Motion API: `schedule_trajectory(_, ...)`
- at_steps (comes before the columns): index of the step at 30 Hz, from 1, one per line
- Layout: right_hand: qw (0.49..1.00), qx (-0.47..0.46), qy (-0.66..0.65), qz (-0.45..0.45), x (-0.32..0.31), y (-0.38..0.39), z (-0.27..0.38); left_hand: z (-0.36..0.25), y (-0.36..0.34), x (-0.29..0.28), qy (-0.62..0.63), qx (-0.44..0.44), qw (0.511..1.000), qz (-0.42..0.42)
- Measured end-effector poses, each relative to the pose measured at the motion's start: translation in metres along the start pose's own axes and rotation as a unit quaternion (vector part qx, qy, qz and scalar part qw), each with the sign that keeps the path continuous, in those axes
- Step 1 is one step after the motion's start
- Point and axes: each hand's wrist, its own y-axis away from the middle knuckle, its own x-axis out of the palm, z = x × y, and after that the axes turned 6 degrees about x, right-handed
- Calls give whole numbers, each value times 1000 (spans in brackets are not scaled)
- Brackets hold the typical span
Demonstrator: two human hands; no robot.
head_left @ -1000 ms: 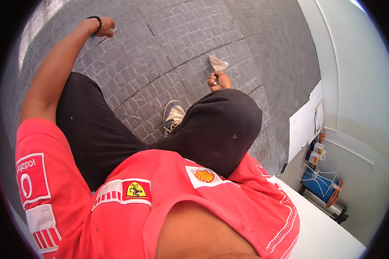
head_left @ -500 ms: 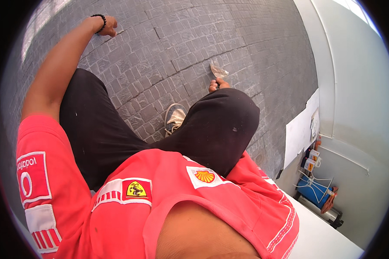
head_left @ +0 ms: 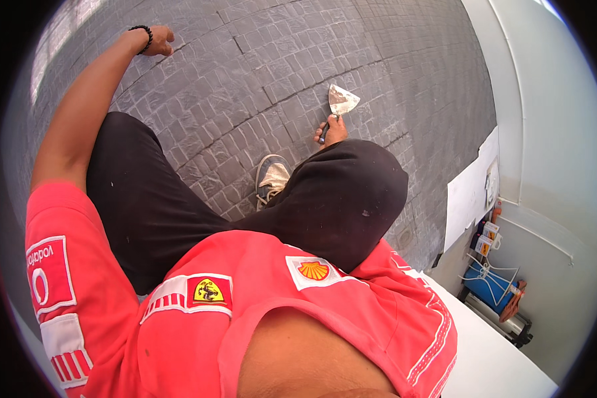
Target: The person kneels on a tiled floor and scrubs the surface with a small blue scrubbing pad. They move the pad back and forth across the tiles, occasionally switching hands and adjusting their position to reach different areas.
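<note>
My right hand (head_left: 334,130) is wrapped round the dark handle of a putty knife (head_left: 343,100), just beyond my bent right knee. Its wide, whitish-stained blade points away from me above the grey floor; whether it touches the floor I cannot tell. At the far left, my left arm stretches forward, and my left hand (head_left: 158,41), with a black beaded bracelet (head_left: 143,37) at the wrist, hangs over the floor. Its fingers are loosely bent and apart, and nothing shows in them.
Grey block-patterned flooring (head_left: 225,126) spreads ahead. My shoe (head_left: 272,178) rests on it between my knees. Along the right runs a pale wall (head_left: 557,166), with a white sheet (head_left: 467,192) at its foot. Beside it are a blue box (head_left: 487,284) with white wires and a white panel (head_left: 491,338).
The putty knife's blade, blurred before, now shows sharply and faces up more. My right hand has turned with it, showing the handle. My left hand has shifted slightly left.
</note>
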Motion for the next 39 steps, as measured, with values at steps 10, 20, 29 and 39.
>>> schedule_trajectory(10, 986, -93, 133, -34, -3, -14, -14, -13, -4, -8, 51, -18, 998, 36)
schedule_trajectory(20, 980, -119, 151, -47, -3, -30, -19, -9, 1, -9, 60, -23, 998, 28)
schedule_trajectory(29, 999, 37, 35, -16, -2, -5, 16, 0, 8, -7, 70, 11, 997, 20)
schedule_trajectory(39, 992, 106, -66, -25, 48, 24, 64, -2, -7, -3, 53, 10, 999, -2)
